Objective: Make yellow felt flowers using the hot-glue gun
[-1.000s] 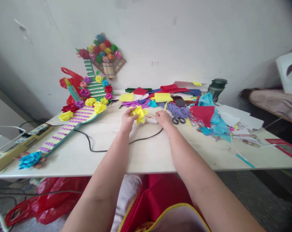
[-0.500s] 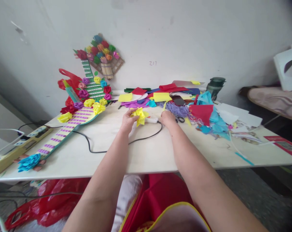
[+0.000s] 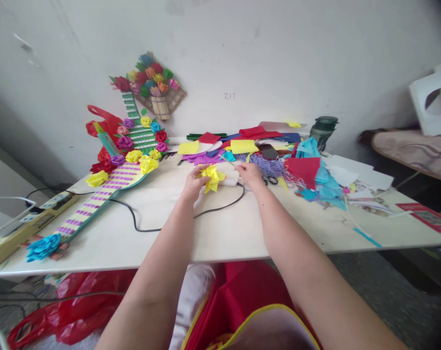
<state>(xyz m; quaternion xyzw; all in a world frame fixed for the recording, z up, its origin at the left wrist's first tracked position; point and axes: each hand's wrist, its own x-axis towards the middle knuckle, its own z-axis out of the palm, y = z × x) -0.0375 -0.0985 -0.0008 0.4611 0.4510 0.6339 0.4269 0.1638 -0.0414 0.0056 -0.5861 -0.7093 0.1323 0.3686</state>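
My left hand [image 3: 195,183] is closed on a yellow paper flower [image 3: 213,177], its petals spread toward the right. My right hand [image 3: 250,175] pinches a thin stick [image 3: 227,160] that slants up and left from the fingertips. Between the hands, a white corded tool [image 3: 230,181] lies on the table, partly hidden behind the flower. Its black cord [image 3: 220,209] loops toward me and then off to the left. Just right of my right hand are black scissors handles [image 3: 272,180] and a bundle of purple string [image 3: 263,164].
At left stands a guitar-shaped piece [image 3: 113,181] with paper flowers, near a power strip [image 3: 34,223]. Coloured paper sheets [image 3: 242,146] lie along the wall. Blue scraps [image 3: 329,187], a red piece [image 3: 303,171] and a dark bottle [image 3: 324,131] are at right.
My right hand has risen slightly and shifted left from beside the cord end of the white tool. A thin stick now shows in its fingers. My left hand keeps the yellow flower.
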